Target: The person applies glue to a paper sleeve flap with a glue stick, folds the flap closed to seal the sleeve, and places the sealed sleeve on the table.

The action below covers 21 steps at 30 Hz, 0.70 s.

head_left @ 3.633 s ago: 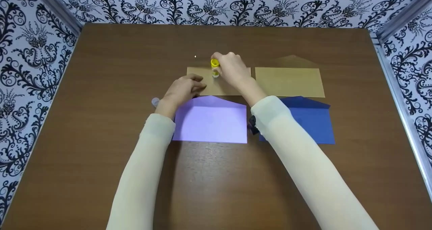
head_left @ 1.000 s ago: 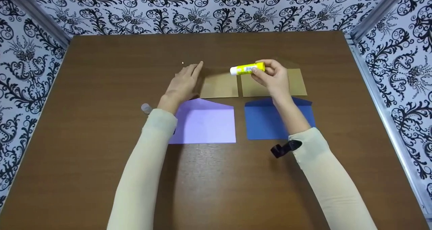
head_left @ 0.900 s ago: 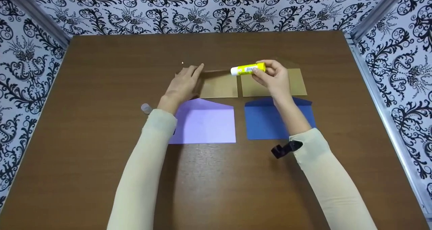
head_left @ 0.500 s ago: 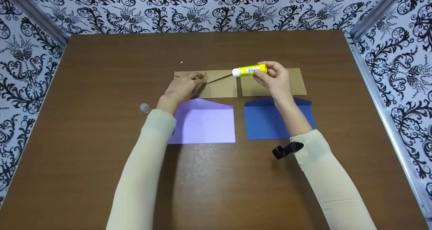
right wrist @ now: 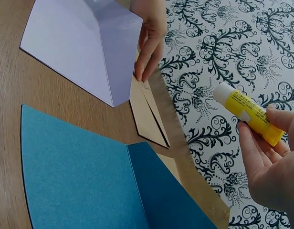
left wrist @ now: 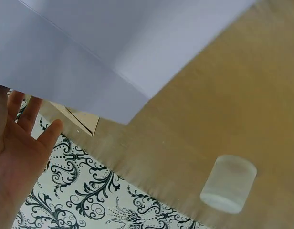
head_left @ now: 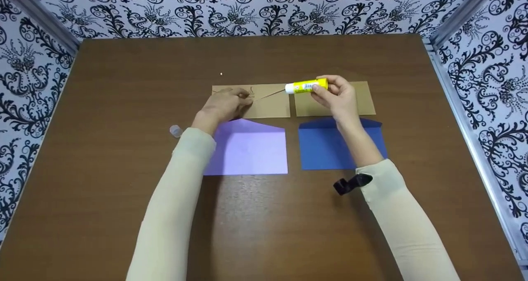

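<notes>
My right hand (head_left: 341, 97) holds a yellow glue stick (head_left: 306, 86) above the gap between two tan envelopes, its white end pointing left; the right wrist view shows the glue stick (right wrist: 249, 114) between thumb and fingers. My left hand (head_left: 225, 107) presses with its fingertips on the left tan envelope (head_left: 272, 107), whose flap lies folded down over its front with a thin dark gap along the flap's right edge. In the right wrist view, the left hand's fingers (right wrist: 149, 55) touch that flap. The right tan envelope (head_left: 363, 99) lies partly behind my right hand.
Nearer me lie a lilac envelope (head_left: 253, 151) and a blue envelope (head_left: 326, 149), flaps unfolded. A translucent cap (head_left: 175, 131) stands left of my left wrist. Patterned black-and-white panels (head_left: 231, 12) border the brown table (head_left: 247, 231).
Earlier, my right hand ran the glue stick over the left tan envelope, then lifted it rightward. My left hand has folded the flap down toward me and now presses on it.
</notes>
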Available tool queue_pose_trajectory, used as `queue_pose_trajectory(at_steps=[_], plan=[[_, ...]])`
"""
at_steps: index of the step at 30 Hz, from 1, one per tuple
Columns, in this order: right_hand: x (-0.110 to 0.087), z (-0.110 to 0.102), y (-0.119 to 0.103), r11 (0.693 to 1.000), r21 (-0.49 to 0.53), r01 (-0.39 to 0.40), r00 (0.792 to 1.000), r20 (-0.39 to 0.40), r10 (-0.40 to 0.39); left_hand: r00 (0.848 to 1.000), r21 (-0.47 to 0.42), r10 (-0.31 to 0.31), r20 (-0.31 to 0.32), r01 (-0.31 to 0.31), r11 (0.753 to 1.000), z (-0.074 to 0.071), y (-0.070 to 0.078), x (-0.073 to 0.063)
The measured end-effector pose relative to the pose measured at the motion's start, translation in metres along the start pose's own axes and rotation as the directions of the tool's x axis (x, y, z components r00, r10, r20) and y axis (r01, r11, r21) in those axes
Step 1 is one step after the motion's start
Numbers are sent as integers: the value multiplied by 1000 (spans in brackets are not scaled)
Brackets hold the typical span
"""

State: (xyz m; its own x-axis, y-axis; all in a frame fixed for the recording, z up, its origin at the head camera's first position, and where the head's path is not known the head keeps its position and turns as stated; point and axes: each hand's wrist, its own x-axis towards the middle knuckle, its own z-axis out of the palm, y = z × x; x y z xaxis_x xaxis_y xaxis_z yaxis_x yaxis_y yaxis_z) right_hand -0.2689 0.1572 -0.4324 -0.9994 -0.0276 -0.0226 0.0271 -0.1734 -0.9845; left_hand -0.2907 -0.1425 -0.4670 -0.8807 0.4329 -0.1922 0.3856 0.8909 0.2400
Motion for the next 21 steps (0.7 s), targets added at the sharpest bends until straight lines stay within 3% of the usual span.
queue_pose_trajectory(at_steps=[10, 21], plan=[[-2, -6, -3, 1000, 8, -11, 1000, 4, 11, 999, -8, 29, -20, -29, 1000, 0, -4, 0], [-5, -14, -8, 1000, 6, 6, 1000, 7, -6, 1000, 37, -2, -23, 2, 999, -1, -4, 0]])
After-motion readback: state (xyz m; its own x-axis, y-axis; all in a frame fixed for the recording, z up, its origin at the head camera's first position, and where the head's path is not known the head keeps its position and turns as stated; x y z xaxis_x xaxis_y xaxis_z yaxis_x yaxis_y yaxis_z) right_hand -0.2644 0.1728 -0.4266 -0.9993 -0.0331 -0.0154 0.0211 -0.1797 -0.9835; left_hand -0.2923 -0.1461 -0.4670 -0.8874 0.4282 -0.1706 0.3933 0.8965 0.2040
